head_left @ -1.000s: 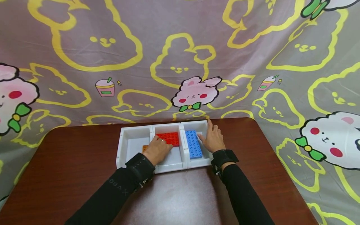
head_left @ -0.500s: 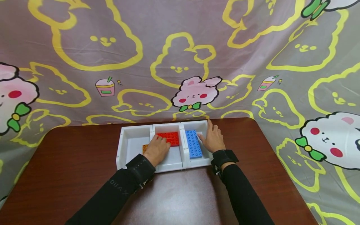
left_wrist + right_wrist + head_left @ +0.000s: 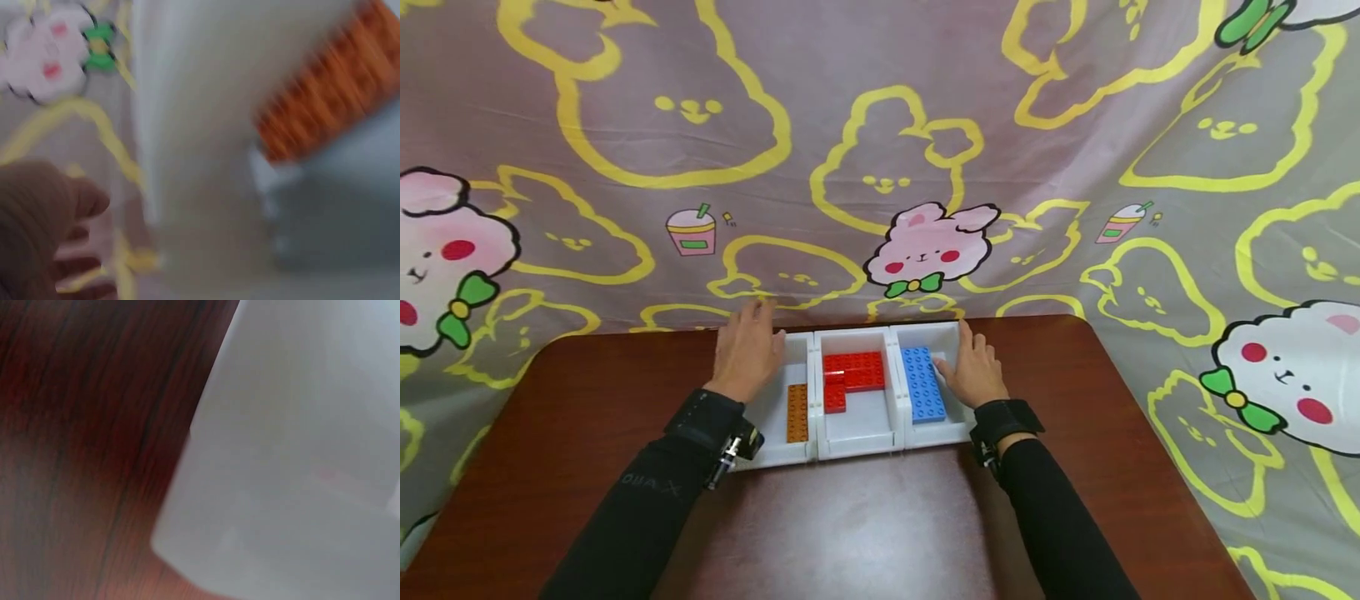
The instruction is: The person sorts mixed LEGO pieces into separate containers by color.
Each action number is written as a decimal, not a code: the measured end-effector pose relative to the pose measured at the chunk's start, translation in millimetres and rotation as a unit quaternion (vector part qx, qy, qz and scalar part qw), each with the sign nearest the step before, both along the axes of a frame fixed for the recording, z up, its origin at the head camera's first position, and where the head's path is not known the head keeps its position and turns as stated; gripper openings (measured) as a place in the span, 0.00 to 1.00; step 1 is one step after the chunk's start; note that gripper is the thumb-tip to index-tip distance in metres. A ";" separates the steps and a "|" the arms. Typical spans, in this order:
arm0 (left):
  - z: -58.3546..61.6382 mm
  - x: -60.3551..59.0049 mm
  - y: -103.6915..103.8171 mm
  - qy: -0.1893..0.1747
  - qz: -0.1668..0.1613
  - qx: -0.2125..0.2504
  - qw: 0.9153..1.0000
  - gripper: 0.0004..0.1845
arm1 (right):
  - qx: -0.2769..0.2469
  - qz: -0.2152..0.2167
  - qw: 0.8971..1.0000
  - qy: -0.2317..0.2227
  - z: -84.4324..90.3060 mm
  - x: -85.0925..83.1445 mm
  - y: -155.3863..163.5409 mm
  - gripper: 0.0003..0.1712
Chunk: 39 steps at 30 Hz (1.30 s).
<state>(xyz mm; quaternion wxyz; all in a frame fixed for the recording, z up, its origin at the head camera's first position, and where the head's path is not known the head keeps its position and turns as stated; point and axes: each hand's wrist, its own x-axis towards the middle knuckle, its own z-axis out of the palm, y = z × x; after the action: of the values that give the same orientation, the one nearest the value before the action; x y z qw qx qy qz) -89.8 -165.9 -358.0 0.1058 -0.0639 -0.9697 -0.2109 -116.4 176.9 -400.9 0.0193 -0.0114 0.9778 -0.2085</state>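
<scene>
Three white bins stand side by side. The left bin point(image 3: 778, 455) holds orange bricks point(image 3: 797, 412), the middle bin point(image 3: 859, 446) red bricks point(image 3: 859, 371) and the right bin point(image 3: 951, 433) blue bricks point(image 3: 922, 383). My left hand point(image 3: 747, 354) reaches over the far left part of the left bin, holding nothing. In the left wrist view its fingers point(image 3: 90, 199) are loose and spread beside the blurred bin wall. At the right end, my right hand point(image 3: 973, 375) grips the right bin's side wall, thumb inside and fingers along the outside. The right wrist view shows the bin but no hand.
The bins stand on a dark brown wooden table point(image 3: 587, 433), near its back edge. Right behind it hangs a patterned cloth point(image 3: 820, 150) with cartoon animals, and it runs down along the right side too.
My left hand has left the red bricks in the middle bin and moved left and away to the left bin's far end. The red and orange bricks are uncovered. The right hand stays put.
</scene>
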 end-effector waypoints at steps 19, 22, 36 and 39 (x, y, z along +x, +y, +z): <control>-44.0 7.7 -26.6 -0.109 0.100 0.029 0.989 0.37 | -0.001 0.008 1.000 -0.007 -1.7 4.9 3.4 0.51; -47.7 10.3 -29.3 -0.068 0.086 0.023 0.994 0.36 | -0.002 0.006 1.000 -0.006 -1.3 6.3 1.0 0.50; -40.2 101.2 -12.1 0.056 -0.210 -0.076 0.973 0.14 | -0.006 0.004 1.000 -0.012 5.8 5.5 -1.4 0.51; -41.3 113.8 -8.2 0.016 -0.237 -0.077 0.968 0.18 | -0.009 0.002 1.000 -0.022 4.8 6.6 -1.0 0.51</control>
<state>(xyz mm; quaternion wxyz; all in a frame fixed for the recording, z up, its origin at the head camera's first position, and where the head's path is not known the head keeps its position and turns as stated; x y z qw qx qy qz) 23.9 -174.2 -399.3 0.0631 -0.3027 -0.9385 -0.1536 -109.8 175.9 -396.1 0.0411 -0.0086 0.9752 -0.2172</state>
